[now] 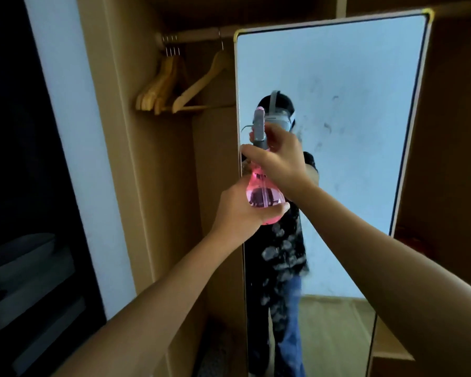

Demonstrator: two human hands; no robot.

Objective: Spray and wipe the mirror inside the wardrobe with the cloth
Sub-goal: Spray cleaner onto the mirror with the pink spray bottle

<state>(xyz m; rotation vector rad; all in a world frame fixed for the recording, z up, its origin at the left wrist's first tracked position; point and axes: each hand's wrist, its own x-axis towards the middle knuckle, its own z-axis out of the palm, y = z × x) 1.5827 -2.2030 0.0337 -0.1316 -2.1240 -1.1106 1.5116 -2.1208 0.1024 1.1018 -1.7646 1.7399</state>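
Wardrobe (158,148) housing smudged mirror (337,131) | left hand (239,210) cupping pink spray bottle (261,197) | right hand (278,161) gripping its neck | hangers (174,85) hanging left

A spray bottle (264,194) is held before the mirror (337,118); hangers (174,88) are hung left of it, inside the wardrobe (136,131).

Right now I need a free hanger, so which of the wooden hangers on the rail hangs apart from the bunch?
The hanger nearest the mirror hangs alone; the other hangers are bunched at the rail's left end.
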